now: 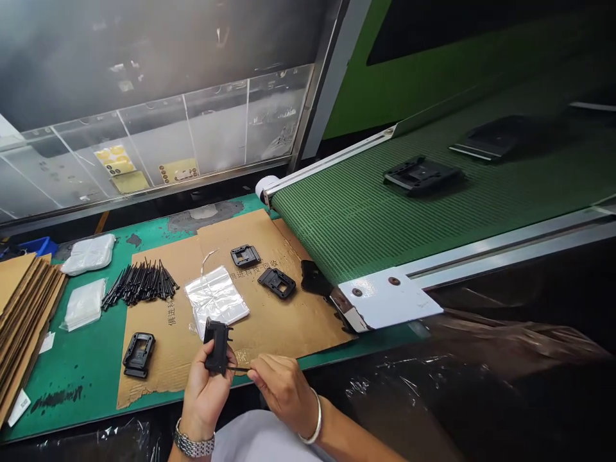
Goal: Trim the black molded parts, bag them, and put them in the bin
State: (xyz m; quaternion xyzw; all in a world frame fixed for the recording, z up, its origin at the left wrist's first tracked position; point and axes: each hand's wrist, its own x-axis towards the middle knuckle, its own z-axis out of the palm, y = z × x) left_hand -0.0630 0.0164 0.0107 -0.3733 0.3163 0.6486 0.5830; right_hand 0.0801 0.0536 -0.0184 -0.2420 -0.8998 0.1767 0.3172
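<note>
Left hand (206, 391): grip closed around the black part (217, 346), held near the front edge of the cardboard (298, 324). Right hand (283, 388): grip pinched on a thin black rod (239, 369) directed at the part (contact point hidden). Caution: an off-axis push could bend the rod or make it slip. Part: boxy, apparently rigid plastic. Cardboard: flat, torn-edged. Belt (332, 224): green, textured.
</note>
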